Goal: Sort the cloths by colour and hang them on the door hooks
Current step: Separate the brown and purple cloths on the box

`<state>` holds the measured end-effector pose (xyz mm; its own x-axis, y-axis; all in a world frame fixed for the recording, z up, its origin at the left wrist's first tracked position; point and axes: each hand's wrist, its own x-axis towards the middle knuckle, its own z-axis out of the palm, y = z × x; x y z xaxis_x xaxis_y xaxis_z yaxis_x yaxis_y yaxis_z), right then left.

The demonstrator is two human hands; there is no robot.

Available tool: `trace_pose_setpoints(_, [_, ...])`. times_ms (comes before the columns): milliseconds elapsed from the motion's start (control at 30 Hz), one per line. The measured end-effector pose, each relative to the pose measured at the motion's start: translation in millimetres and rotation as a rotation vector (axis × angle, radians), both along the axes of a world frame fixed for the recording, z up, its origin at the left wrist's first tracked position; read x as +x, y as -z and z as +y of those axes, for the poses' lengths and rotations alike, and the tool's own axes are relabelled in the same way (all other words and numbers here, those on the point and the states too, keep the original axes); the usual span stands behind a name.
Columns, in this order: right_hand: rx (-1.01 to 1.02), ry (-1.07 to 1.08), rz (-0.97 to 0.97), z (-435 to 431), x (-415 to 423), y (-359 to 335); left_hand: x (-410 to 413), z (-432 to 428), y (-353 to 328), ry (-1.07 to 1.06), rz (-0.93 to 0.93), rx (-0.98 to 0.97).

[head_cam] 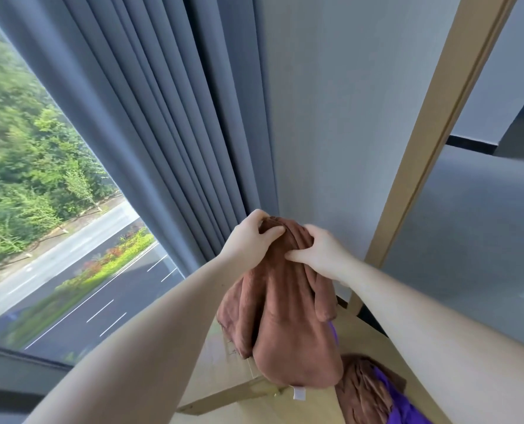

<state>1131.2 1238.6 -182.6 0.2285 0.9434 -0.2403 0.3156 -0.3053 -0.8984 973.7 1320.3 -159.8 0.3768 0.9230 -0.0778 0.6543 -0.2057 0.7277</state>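
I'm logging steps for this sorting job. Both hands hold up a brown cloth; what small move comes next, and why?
Probably turn right toward the wooden frame to look for a hook: the left hand and right hand pinch the brown cloth at its bunched top, ready for hanging, yet no hook is in view.

Takes soft, bright daylight from the window [40, 209] at left, without glare and with only mild shade on the wall [331, 117]. Smears the trees [19, 142] and road [107, 295] outside with blur, yet keeps the cloth [285, 316] fairly sharp. Bends the curtain [150, 117] folds and frame [438, 133] outward toward the edges, wide-angle fashion.
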Motion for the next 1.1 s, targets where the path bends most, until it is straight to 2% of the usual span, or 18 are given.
trace_pose_setpoints(667, [-0.184, -0.102, -0.079, 64.8, -13.9, 68.5, -2.3, 72.2, 67.7, -0.172, 0.122, -0.148])
trace_pose_setpoints(833, [-0.268, -0.208, -0.346, 66.1, -12.1, 87.8, 12.8, 100.1, 94.7, -0.131, 0.174, -0.204])
trace_pose_setpoints(900, [-0.281, -0.224, -0.409, 68.1, -14.2, 94.6, 17.9, 109.6, 107.4, -0.101, 0.224, -0.231])
trace_pose_setpoints(1100, [-0.371, -0.208, -0.403, 82.2, -15.8, 117.3, 32.0, 125.7, 136.2, 0.089, 0.5, -0.194])
